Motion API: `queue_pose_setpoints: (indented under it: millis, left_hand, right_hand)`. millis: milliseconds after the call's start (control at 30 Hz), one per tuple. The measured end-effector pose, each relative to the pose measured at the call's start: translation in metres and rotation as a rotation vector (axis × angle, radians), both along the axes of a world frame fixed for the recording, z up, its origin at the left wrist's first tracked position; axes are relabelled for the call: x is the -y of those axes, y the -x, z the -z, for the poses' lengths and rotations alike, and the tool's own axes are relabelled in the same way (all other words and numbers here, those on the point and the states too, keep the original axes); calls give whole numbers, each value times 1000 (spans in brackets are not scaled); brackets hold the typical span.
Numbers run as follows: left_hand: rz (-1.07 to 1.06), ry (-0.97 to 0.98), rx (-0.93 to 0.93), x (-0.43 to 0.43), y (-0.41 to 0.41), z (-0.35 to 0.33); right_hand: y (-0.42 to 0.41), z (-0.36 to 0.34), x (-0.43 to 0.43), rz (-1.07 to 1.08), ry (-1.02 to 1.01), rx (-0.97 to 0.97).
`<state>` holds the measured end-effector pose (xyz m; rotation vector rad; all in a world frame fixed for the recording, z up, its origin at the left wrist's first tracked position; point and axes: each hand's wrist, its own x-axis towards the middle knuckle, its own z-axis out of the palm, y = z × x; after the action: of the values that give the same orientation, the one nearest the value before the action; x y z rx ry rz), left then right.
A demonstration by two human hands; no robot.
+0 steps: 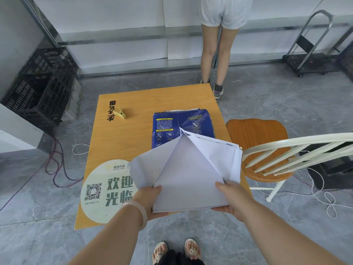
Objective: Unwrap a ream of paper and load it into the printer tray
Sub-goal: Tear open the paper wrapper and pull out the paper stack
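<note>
A ream in a blue wrapper [181, 125] lies on the wooden table [133, 134], its near end torn open with white wrapper flaps [219, 153] spread to both sides. The white paper stack [189, 180] sticks out of the open end toward me, past the table's near edge. My left hand [150, 201] grips the stack's near left corner. My right hand [233, 199] grips its near right corner. No printer or tray is in view.
A yellow clothes peg [120, 113] lies at the table's far left. A round sticker with a QR code [107, 192] covers the near left. A wooden chair [263, 148] stands at the right. A person [219, 44] stands beyond the table. Black crates [42, 87] and cables are at left.
</note>
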<state>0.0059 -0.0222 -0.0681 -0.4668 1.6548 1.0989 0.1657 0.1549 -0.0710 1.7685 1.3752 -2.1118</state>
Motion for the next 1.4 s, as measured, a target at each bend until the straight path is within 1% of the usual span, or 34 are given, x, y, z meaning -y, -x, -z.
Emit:
queue_pose_setpoints:
  millis: [133, 400, 567, 700, 900, 1100, 1400]
  left_hand:
    - [12, -14, -118, 2, -6, 5]
    - [-22, -42, -267, 14, -35, 3]
    - [-23, -33, -263, 32, -54, 2]
    - [5, -55, -263, 51, -71, -4]
    - [41, -83, -285, 93, -100, -15]
    - [59, -109, -297, 129, -132, -29]
    - [35, -108, -342, 153, -169, -47]
  right_hand:
    - [-2, 4, -1, -21, 1, -18]
    - [-22, 5, 10, -19, -14, -90]
    - [-42, 1, 28, -6, -21, -75]
    - [-62, 0, 51, 52, -35, -74]
    - [-102, -9, 102, 121, -52, -104]
    - [-137, -22, 147, 143, -83, -147]
    - [-170, -35, 166, 136, -124, -158]
